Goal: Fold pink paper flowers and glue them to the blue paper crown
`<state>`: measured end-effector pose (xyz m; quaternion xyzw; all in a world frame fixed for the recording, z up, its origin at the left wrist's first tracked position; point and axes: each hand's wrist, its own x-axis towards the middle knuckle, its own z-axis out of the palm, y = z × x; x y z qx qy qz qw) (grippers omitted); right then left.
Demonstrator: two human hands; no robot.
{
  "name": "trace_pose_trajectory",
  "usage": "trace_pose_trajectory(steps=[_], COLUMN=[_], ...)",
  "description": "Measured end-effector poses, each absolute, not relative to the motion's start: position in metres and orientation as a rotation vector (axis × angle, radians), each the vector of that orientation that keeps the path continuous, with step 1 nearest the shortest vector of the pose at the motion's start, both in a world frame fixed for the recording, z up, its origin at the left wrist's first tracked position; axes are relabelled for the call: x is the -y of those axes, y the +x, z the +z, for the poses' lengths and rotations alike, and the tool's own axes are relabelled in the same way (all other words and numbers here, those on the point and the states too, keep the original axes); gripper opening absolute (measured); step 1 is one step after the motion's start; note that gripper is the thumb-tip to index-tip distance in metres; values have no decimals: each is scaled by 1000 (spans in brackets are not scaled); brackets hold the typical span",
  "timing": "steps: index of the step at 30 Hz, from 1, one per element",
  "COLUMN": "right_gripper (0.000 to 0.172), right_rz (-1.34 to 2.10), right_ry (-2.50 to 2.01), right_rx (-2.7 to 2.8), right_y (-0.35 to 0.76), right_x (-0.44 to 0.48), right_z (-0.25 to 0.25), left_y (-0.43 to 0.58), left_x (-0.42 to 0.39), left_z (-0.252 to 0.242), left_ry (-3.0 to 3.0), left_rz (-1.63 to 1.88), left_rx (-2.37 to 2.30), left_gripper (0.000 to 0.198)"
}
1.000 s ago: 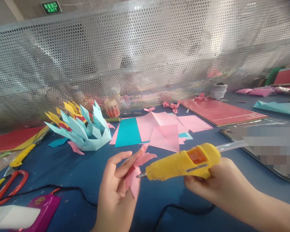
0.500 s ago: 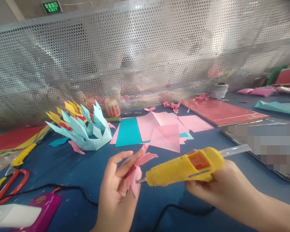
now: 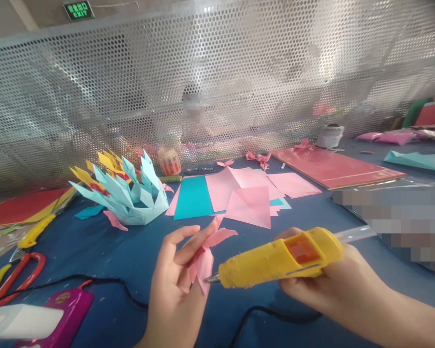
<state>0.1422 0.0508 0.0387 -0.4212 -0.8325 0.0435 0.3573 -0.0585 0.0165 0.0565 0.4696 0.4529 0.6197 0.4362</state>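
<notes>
Pinched in my left hand (image 3: 176,280) is a folded pink paper flower (image 3: 205,261), its petals pointing up and down. My right hand (image 3: 333,275) grips a yellow hot glue gun (image 3: 275,263) with a clear glue stick (image 3: 355,234) sticking out of its back. The gun's metal nozzle (image 3: 213,279) meets the lower petal of the flower; whether glue is on it I cannot make out. Beyond my left hand stands a light blue folded paper crown (image 3: 141,212) with pointed tips.
Pink and blue paper sheets (image 3: 248,205) lie mid-table. Scissors (image 3: 20,280), a utility knife (image 3: 36,232) and a purple power strip (image 3: 70,309) with a white plug sit at left. A black cord (image 3: 261,311) crosses the blue table. Behind rises a perforated metal screen (image 3: 203,63).
The glue gun's nozzle has shifted slightly down along the pink petal, and my right hand has lowered a little with it. My left hand stays nearly still.
</notes>
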Motion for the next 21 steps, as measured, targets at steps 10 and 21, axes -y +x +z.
trace_pose_trajectory(steps=[10,21], right_gripper=[16,10], right_rz=[120,93], right_ry=[-1063,-1060], right_rx=[2164,2177], right_y=[145,143], right_x=[-50,-50], right_z=[33,38], left_y=[-57,-58], left_x=[-16,-16], left_z=[59,57], left_ry=[1143,1126], left_rz=[1533,1516], left_rx=[-1118,-1150], left_gripper=[20,23])
